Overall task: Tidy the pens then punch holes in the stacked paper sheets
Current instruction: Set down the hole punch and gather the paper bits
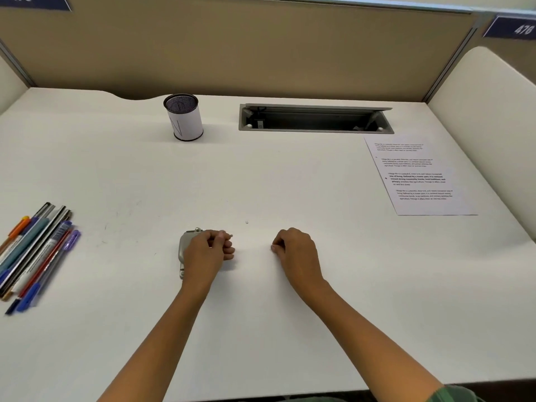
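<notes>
Pens (34,250) at left edge of white table (261,184), left hand (207,249) curled over hole punch (184,248), grip we cannot tell, right hand (295,250) fingers curled, empty, paper sheets (420,175) right.

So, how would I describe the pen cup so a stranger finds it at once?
Look at the tan wall behind the white desk. Just before it, left of the long grey slot in the desk, stands the pen cup. It is the only upright thing: black mesh, wrapped in white paper.
</notes>
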Motion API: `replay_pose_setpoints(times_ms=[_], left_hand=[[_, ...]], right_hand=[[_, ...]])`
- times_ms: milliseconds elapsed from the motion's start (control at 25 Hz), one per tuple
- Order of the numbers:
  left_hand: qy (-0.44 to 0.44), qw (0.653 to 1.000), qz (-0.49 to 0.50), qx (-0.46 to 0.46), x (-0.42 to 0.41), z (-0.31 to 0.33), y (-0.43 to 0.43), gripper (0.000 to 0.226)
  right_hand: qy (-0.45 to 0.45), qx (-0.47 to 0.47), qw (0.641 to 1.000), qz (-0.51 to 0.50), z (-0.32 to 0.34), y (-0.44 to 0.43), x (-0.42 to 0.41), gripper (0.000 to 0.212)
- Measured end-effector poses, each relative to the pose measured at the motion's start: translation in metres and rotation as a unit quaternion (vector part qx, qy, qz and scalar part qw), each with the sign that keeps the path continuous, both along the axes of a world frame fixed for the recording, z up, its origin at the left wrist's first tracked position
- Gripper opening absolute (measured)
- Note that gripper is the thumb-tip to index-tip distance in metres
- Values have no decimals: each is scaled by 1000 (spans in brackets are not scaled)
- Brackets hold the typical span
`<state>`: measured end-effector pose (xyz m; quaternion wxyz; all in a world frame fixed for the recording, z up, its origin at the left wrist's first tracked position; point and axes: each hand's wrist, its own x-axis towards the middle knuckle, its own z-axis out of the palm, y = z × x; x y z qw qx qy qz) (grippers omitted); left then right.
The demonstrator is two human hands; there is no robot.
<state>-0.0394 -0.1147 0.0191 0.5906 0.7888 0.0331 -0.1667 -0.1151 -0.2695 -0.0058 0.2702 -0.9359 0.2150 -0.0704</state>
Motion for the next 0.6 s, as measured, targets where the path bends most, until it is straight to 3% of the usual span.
replay_pose_setpoints(times_ms=[120, 240, 440, 600], left_hand=[[64, 998, 10, -23, 3, 1, -1, 32], [122, 986, 12, -112, 4, 5, 0, 21], [117, 980, 5, -158, 3, 10, 3, 13], [107, 981, -6, -159, 1, 9, 5, 10]], right_hand=[[36, -26, 999, 4, 3, 1, 5, 12], [80, -34, 996, 7, 6, 0, 11, 14], [130, -46, 990, -2, 5, 3, 12, 12], [111, -44, 993, 19, 5, 4, 6, 8]])
